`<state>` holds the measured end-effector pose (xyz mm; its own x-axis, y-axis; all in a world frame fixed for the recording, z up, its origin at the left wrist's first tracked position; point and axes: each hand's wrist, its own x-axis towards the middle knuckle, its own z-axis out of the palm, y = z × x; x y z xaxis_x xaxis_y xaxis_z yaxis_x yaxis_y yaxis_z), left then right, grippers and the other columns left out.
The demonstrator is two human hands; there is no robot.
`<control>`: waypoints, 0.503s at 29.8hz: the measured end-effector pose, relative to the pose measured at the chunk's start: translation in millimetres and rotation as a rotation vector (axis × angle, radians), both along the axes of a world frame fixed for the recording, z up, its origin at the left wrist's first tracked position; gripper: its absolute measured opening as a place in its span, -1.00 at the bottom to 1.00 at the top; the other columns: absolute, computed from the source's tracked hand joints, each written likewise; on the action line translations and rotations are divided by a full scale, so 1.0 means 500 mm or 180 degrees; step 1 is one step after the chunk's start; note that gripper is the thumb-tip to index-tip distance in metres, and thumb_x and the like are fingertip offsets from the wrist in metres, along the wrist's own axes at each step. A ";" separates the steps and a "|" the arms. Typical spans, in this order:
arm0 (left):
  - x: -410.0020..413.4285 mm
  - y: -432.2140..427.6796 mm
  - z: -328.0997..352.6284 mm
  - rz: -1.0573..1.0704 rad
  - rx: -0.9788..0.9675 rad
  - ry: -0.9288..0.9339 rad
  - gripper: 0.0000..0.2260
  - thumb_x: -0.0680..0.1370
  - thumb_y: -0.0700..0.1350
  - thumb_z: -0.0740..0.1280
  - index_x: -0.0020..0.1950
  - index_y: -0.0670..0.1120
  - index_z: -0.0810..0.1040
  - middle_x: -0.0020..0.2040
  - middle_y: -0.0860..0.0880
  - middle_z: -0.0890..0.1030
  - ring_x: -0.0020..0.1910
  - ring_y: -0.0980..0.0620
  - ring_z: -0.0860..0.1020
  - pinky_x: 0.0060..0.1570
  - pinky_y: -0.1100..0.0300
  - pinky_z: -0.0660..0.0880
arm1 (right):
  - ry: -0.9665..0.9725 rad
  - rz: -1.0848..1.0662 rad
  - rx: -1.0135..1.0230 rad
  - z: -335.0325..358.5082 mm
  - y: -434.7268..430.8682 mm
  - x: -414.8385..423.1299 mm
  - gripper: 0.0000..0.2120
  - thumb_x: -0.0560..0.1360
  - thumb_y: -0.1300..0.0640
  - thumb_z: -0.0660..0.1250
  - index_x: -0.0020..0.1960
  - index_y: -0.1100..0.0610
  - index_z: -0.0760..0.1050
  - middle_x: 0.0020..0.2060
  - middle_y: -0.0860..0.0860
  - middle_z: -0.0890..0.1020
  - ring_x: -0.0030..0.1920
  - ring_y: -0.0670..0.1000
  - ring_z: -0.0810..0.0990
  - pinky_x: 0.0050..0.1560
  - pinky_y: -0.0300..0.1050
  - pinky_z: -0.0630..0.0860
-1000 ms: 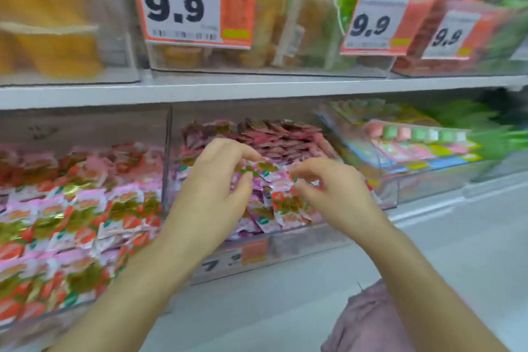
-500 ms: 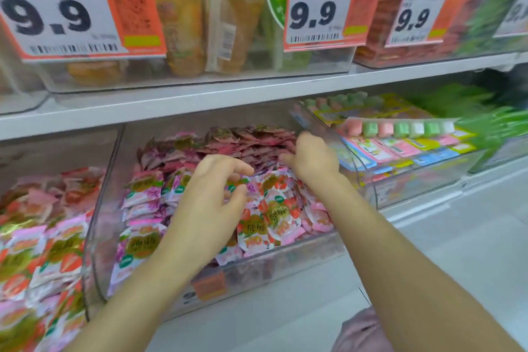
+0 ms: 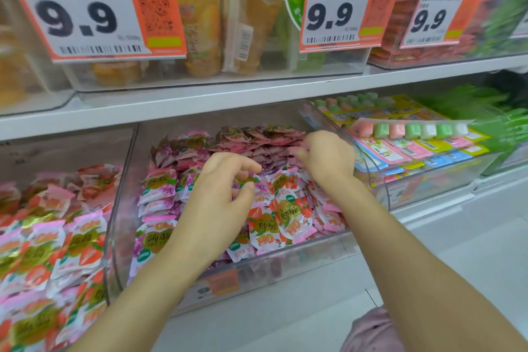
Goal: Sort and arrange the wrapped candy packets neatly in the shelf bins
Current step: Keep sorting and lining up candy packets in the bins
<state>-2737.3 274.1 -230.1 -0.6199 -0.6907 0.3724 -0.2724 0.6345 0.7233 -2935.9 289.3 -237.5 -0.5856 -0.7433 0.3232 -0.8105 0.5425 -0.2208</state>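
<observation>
A clear plastic bin (image 3: 120, 208) on the lower shelf holds several wrapped candy packets (image 3: 281, 217), pink and white with strawberry or purple prints. My left hand (image 3: 220, 197) hovers over the middle of the pile, thumb and fingers curled and pinching a small packet (image 3: 247, 180). My right hand (image 3: 328, 157) reaches deeper to the bin's right rear, its fingers curled into the darker pink packets (image 3: 257, 137) there. What its fingertips hold is hidden.
A second bin of strawberry candy (image 3: 43, 237) stands at the left. At the right, a bin (image 3: 428, 180) holds flat colourful packs. The upper shelf (image 3: 200, 100) hangs close above, with orange 9.9 price tags (image 3: 91, 6).
The camera view swung left to right across the bins. My right hand moved from the front of the pile to the rear right. My left hand stayed over the middle.
</observation>
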 end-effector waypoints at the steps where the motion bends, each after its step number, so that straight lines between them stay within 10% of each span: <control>1: 0.003 0.001 0.001 -0.0004 0.0016 0.0026 -0.74 0.53 -0.23 0.23 -0.02 0.17 0.45 0.06 0.22 0.39 -0.02 0.31 0.46 -0.07 0.49 0.39 | 0.0107 0.0186 -0.0179 0.006 0.009 0.004 -0.73 0.54 0.02 0.23 -0.24 0.17 0.42 -0.12 0.12 0.57 -0.03 0.20 0.56 -0.24 -0.07 0.37; 4: 0.012 0.001 0.006 0.0065 -0.0020 0.0145 -0.75 0.54 -0.21 0.24 0.00 0.18 0.43 0.03 0.22 0.39 -0.03 0.35 0.45 -0.08 0.50 0.39 | -0.0174 0.0827 -0.1088 0.040 0.037 0.030 -0.76 0.54 0.07 0.24 -0.24 0.17 0.50 -0.20 0.03 0.56 -0.13 0.08 0.53 -0.19 -0.04 0.41; 7: 0.031 0.002 0.022 0.0144 0.0100 0.0356 -0.76 0.53 -0.15 0.29 0.13 0.12 0.41 0.08 0.19 0.43 0.02 0.36 0.45 -0.08 0.53 0.38 | -0.1707 0.1364 -0.1701 0.085 0.063 0.089 -0.69 0.50 0.14 0.32 -0.40 0.14 0.39 -0.50 -0.14 0.39 -0.42 -0.12 0.34 -0.34 -0.24 0.31; 15: 0.159 0.002 0.063 0.0303 0.0684 0.0490 -0.71 0.45 -0.14 0.41 0.11 0.07 0.44 -0.07 0.07 0.61 -0.11 0.11 0.62 -0.06 0.10 0.57 | -0.3817 0.2046 -0.1299 0.095 0.048 0.223 -0.83 0.47 0.09 0.37 -0.19 0.20 0.58 -0.32 0.10 0.57 -0.28 0.06 0.53 -0.15 -0.02 0.45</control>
<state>-2657.8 275.2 -198.8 -0.4959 -0.8164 0.2958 -0.1999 0.4389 0.8760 -2824.6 313.5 -190.1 -0.2550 -0.9577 0.1332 -0.1003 -0.1108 -0.9888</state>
